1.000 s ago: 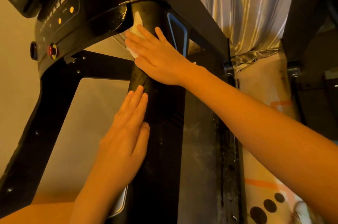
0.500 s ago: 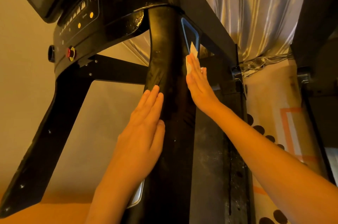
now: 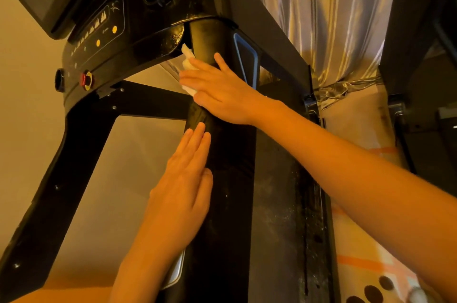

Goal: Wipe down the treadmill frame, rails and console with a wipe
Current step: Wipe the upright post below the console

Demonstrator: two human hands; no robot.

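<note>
Nothing legible here, no words, no numbers. Only tiny pale symbols on the console panel (image 3: 99, 27), up at ten o'clock: a row of jagged marks (image 3: 97, 22) and a small logo (image 3: 114, 8), too small to read.

At centre frame the right hand (image 3: 222, 87) presses a white wipe (image 3: 188, 60) flat against the black upright (image 3: 230, 191), just under the console (image 3: 99, 28) in the upper left. Below it, the left hand (image 3: 183, 186) rests on the same upright with its fingers straight. A silvery curtain (image 3: 333, 18) hangs at the upper right.
</note>
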